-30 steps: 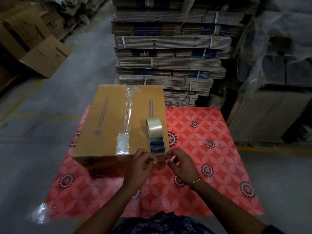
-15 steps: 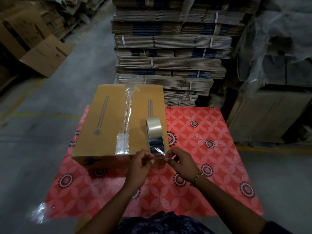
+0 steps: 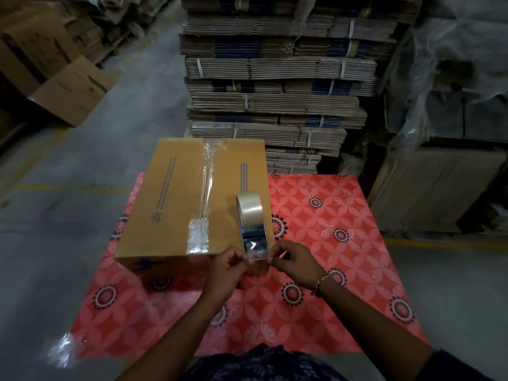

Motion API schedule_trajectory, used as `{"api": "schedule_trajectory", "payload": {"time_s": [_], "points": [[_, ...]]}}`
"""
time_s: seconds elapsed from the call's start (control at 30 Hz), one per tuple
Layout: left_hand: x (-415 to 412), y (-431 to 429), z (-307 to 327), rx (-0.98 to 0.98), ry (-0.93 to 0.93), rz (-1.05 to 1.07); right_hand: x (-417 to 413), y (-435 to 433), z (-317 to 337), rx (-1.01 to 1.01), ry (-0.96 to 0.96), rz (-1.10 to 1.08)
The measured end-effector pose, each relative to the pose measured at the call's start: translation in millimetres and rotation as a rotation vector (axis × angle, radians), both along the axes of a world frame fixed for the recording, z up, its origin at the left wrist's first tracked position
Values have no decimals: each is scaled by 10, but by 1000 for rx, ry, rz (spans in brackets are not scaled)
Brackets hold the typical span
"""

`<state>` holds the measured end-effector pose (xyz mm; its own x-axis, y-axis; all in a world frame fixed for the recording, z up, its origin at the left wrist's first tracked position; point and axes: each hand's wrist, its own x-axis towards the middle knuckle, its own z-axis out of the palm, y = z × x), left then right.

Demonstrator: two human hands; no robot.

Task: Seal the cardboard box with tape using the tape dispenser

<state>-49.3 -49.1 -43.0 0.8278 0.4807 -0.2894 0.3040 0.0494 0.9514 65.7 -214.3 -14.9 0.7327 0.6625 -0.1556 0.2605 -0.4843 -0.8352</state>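
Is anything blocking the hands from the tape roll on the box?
Nothing visible. The left hand and right hand already pinch the clear tape end pulled from the beige tape roll standing on the brown cardboard box.

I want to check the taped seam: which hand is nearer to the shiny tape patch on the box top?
Left. The left hand is just below-right of the patch; the right hand is farther right.

Red flower-patterned mat (image 3: 343, 215) on grey floor (image 3: 68, 229); strapped flattened-carton stacks (image 3: 275, 86) behind, plastic-wrapped pallets (image 3: 453, 86) alongside.
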Motion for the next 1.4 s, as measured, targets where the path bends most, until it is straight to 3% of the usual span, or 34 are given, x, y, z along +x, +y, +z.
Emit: {"api": "schedule_trajectory", "payload": {"time_s": [0.33, 0.47, 0.63, 0.9, 1.13, 1.27, 1.4], "points": [[130, -70, 49, -248, 102, 147, 39, 66, 127, -21, 203, -101], [134, -79, 45, -297, 129, 189, -70, 19, 162, 100, 443, -284], [117, -92, 110, -335, 107, 212, -242, 107, 56, 105, 640, -275], [97, -123, 196, -399, 128, 176, -250, 309, 44, 252, 520, -386], [114, -205, 174, -261, 155, 30, -248, 313, 60, 223, 597, -407], [144, -213, 141, -239, 131, 33, -266, 337, 21, 126, 528, -336], [150, -245, 94, -188, 111, 22, -283, 356, -58, 151, 405, -217]]}}
